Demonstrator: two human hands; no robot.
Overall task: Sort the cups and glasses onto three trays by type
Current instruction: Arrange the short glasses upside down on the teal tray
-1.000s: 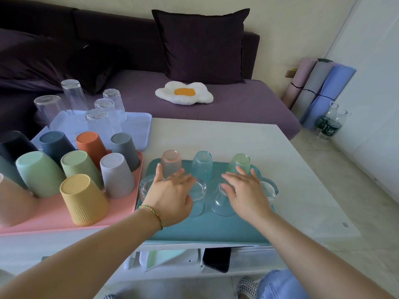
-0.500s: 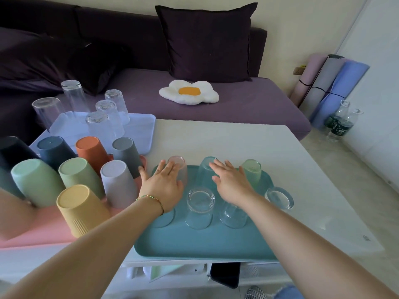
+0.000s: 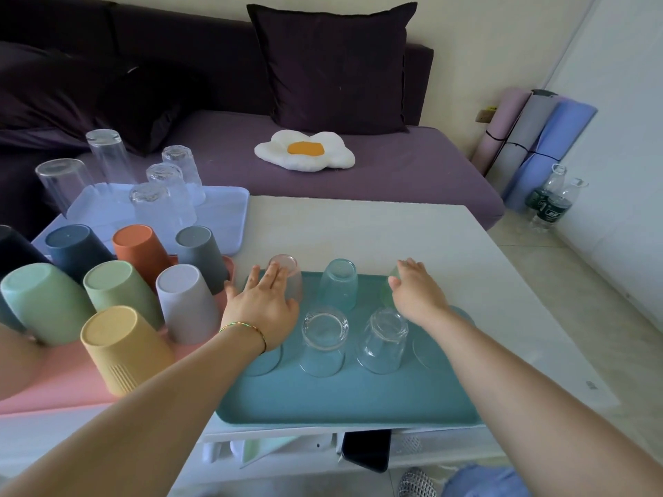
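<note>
A teal tray point(image 3: 344, 399) at the table's front holds upturned small glasses: a pink one point(image 3: 292, 278), a blue one point(image 3: 339, 285), a green one point(image 3: 389, 292) and clear ones point(image 3: 323, 338) point(image 3: 384, 338). My left hand point(image 3: 263, 306) hovers with straight fingers against the pink glass. My right hand point(image 3: 416, 292) reaches flat over the green glass and hides most of it. The pink tray point(image 3: 53, 385) carries several upturned coloured plastic cups point(image 3: 122, 349). The lilac tray point(image 3: 219, 224) behind it carries several tall clear glasses point(image 3: 158, 206).
The white table point(image 3: 412, 238) has bare surface behind and right of the teal tray. A purple sofa point(image 3: 394, 174) with a dark cushion and an egg-shaped pillow point(image 3: 305, 150) stands behind. Rolled mats point(image 3: 531, 138) and bottles point(image 3: 549, 202) are on the floor at right.
Both hands have moved apart and further back on the teal tray: the left toward the pink glass, the right from the blue glass to the green one.
</note>
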